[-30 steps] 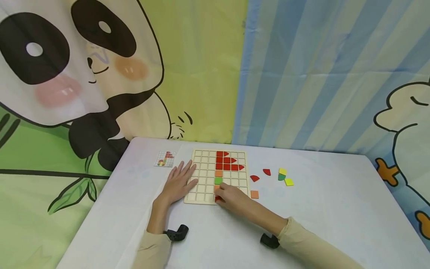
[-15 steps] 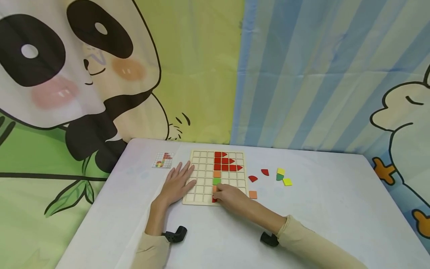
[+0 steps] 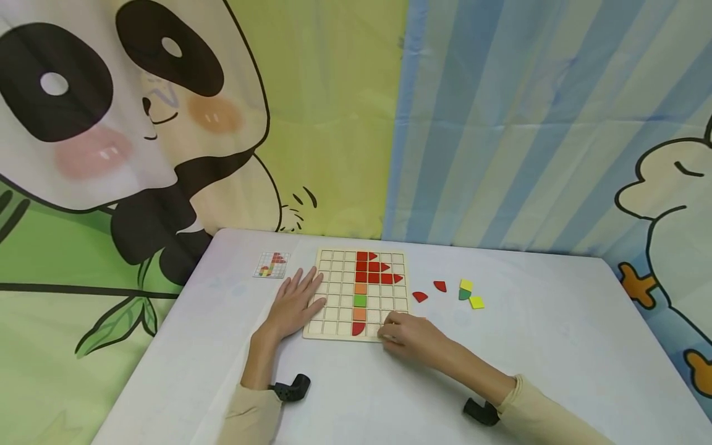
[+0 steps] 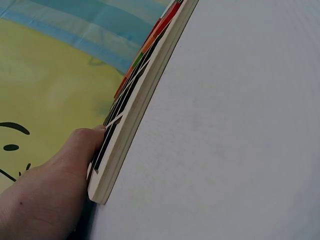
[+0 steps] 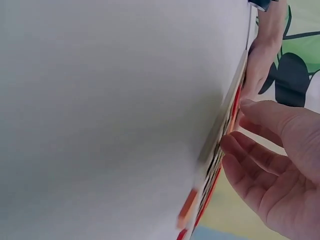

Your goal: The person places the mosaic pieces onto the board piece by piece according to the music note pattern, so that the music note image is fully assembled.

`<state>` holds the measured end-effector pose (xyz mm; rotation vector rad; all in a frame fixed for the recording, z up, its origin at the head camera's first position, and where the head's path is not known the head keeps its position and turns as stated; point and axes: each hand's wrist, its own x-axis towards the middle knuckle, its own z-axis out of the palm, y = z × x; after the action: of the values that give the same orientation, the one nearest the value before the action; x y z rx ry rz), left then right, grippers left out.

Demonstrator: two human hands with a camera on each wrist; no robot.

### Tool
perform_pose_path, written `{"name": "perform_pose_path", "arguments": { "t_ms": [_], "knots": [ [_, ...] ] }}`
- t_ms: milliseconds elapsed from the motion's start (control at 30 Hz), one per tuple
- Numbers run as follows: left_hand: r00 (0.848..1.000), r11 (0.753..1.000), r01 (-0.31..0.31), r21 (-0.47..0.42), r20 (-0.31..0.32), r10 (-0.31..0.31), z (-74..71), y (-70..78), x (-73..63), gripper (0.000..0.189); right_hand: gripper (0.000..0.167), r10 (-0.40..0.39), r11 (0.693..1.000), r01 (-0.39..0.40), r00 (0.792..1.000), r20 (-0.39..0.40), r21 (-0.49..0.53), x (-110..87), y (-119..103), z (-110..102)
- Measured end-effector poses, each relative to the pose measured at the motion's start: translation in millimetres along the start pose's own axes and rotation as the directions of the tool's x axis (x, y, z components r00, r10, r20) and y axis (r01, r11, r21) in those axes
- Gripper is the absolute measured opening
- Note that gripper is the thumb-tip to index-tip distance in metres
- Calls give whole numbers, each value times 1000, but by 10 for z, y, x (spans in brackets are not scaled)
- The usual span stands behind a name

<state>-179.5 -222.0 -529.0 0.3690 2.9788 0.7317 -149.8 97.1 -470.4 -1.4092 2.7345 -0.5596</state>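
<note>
A wooden grid board (image 3: 335, 314) lies on the table. My left hand (image 3: 290, 309) rests along its left edge with fingers spread; in the left wrist view the thumb reaches over the rim. My right hand (image 3: 414, 339) hovers at the board's lower right corner, its fingers loosely bent around nothing in the right wrist view. Set in the bottom row is a red quarter-round tile (image 3: 358, 329). Above it run an orange tile (image 3: 360, 314), a green tile (image 3: 360, 300) and another orange one. Red squares (image 3: 374, 277) ending in red triangles (image 3: 397, 279) fill cells near the top.
Right of the board lie two loose red quarter-round tiles (image 3: 419, 296), a green tile (image 3: 464, 295) and two yellow squares (image 3: 476, 302). A loose orange tile (image 5: 187, 207) is mostly hidden by my right hand in the head view. A small pattern card (image 3: 272, 264) lies left.
My right hand has let go of the red quarter-round tile in the bottom row and moved right, uncovering it and the orange tile above. My left hand stays on the board.
</note>
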Motion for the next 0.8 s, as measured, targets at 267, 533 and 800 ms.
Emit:
{"name": "perform_pose_path", "arguments": {
  "t_ms": [267,533,800],
  "knots": [
    [1000,1000,0,-11,-6,0,4,14,-7,69,40,159,982,-163,986,42,99,-162,195,-120],
    [1000,1000,8,-12,-8,-8,4,6,-12,69,42,260,931,-240,965,-40,274,33,677,-315],
    [1000,1000,-2,-16,-18,2,2,18,-16,68,35,312,921,-298,950,-14,251,290,949,-347]
  ]
}}
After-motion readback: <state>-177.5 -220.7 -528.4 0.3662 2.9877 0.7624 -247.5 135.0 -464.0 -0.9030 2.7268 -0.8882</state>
